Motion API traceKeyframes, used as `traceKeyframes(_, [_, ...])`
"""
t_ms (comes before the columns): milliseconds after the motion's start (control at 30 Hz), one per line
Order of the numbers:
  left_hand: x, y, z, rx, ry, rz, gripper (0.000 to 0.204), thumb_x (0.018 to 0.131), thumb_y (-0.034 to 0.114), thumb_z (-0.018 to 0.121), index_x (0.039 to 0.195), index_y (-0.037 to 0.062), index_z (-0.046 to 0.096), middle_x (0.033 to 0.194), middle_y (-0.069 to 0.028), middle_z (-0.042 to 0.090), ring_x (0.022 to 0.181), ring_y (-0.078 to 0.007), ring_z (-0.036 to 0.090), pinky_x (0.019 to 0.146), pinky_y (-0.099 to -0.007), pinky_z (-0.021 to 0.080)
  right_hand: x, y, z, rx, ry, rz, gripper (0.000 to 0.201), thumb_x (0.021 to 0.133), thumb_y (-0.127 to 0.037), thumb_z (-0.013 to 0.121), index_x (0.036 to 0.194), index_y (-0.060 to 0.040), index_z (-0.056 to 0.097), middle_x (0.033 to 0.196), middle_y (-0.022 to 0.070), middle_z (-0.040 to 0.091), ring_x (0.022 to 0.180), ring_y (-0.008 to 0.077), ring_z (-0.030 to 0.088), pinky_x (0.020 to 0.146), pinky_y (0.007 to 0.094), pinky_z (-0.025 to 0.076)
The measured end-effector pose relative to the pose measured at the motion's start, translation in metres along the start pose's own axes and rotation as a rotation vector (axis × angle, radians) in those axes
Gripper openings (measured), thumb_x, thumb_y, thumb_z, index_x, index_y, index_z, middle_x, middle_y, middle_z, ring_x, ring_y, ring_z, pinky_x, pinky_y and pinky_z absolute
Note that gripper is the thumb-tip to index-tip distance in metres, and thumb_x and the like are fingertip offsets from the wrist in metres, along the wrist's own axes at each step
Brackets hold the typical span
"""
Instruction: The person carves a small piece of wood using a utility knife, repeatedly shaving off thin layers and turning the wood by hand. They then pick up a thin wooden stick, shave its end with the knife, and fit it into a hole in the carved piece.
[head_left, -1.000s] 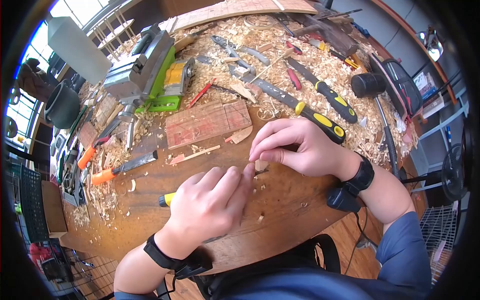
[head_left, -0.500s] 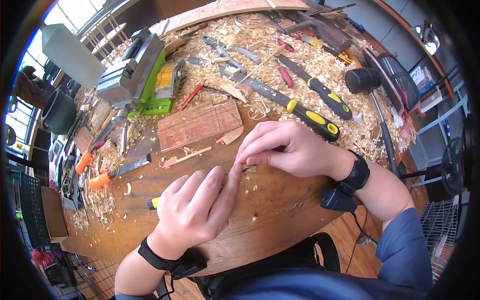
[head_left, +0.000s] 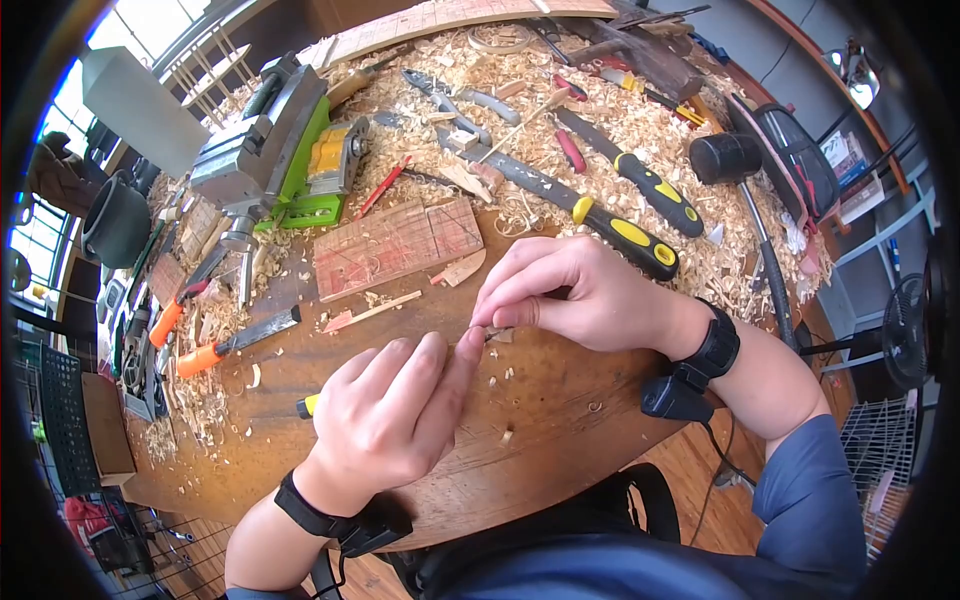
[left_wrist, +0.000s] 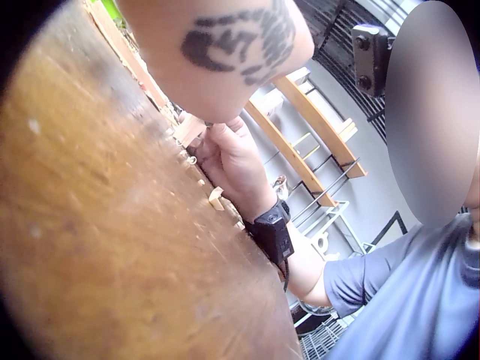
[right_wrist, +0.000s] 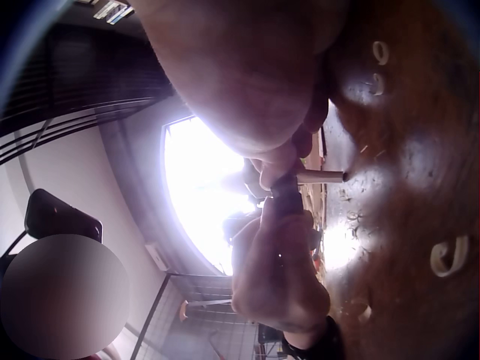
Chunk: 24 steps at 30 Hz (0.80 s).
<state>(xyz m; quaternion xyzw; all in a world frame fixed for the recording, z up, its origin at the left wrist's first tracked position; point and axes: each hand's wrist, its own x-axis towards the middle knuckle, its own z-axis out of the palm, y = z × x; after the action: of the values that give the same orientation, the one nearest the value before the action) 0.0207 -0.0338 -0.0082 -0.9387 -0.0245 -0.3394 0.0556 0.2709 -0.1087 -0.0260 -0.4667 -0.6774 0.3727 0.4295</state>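
My left hand (head_left: 385, 415) is curled around a tool whose yellow-and-black handle end (head_left: 308, 406) pokes out at its left side. Most of that tool is hidden by the hand; a thin dark part (head_left: 490, 337) shows past the fingertips. The right hand (head_left: 575, 295), thumb and fingers together, pinches a small pale wood piece (head_left: 505, 338), mostly covered. Both hands' fingertips meet over the table, and the same wood piece (left_wrist: 189, 131) shows below the right fingers in the left wrist view. In the right wrist view, a pale stick-like end (right_wrist: 319, 176) juts out beside the fingers.
Beyond the hands lie a reddish marked board (head_left: 395, 250), a thin wood strip (head_left: 375, 312) and an orange-handled chisel (head_left: 240, 342). A green-based vise (head_left: 300, 160) stands back left. Yellow-and-black-handled rasps (head_left: 630, 240) and a black mallet (head_left: 725, 160) lie among shavings (head_left: 560, 110).
Both hands have shifted slightly left together, the tool moving along with the left hand, while the view also shifted a little. In the last half second they barely move.
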Motion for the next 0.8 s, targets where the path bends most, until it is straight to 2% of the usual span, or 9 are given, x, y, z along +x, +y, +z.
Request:
traceKeyframes(333, [-0.0027, 0.0029, 0.0016, 0.001, -0.142, -0.026, 0.023, 0.081, 0.004, 0.081, 0.104, 0.0009, 0.082, 0.092, -0.0051, 0.067, 0.066, -0.0134, 0.062, 0.050, -0.0295, 0.045, 0.0003, 0.0011, 0.0009, -0.023, -0.004, -0.103, 0.015, 0.096, -0.001, 0.079, 0.110, -0.0049, 0.085, 0.108, 0.0055, 0.081, 0.102, 0.0204, 0.072, 0.093, 0.0344, 0.059])
traceKeyframes(500, [-0.0038, 0.0032, 0.0015, -0.016, -0.084, -0.061, 0.017, 0.082, 0.003, 0.083, 0.099, 0.0017, 0.082, 0.090, -0.0047, 0.067, 0.063, -0.0131, 0.060, 0.049, -0.0288, 0.043, 0.0005, -0.0019, -0.0007, 0.031, 0.008, 0.000, 0.015, 0.097, -0.001, 0.078, 0.111, -0.0041, 0.084, 0.109, 0.0063, 0.080, 0.103, 0.0197, 0.072, 0.093, 0.0340, 0.059])
traceKeyframes(600, [0.0012, 0.0004, -0.0007, 0.036, -0.006, -0.035, 0.017, 0.082, 0.001, 0.084, 0.099, 0.0007, 0.082, 0.091, -0.0067, 0.068, 0.062, -0.0136, 0.059, 0.049, -0.0286, 0.043, 0.0006, 0.0005, -0.0002, 0.010, 0.020, -0.033, 0.015, 0.098, -0.001, 0.077, 0.111, -0.0035, 0.084, 0.110, 0.0068, 0.080, 0.103, 0.0193, 0.073, 0.092, 0.0336, 0.059])
traceKeyframes(800, [-0.0004, -0.0012, 0.0024, 0.030, -0.011, -0.008, 0.024, 0.082, 0.001, 0.083, 0.105, -0.0015, 0.082, 0.094, -0.0079, 0.068, 0.065, -0.0147, 0.060, 0.051, -0.0291, 0.046, 0.0014, -0.0021, -0.0003, 0.012, 0.025, -0.032, 0.015, 0.099, -0.001, 0.076, 0.112, -0.0032, 0.083, 0.110, 0.0079, 0.080, 0.102, 0.0188, 0.074, 0.092, 0.0326, 0.060])
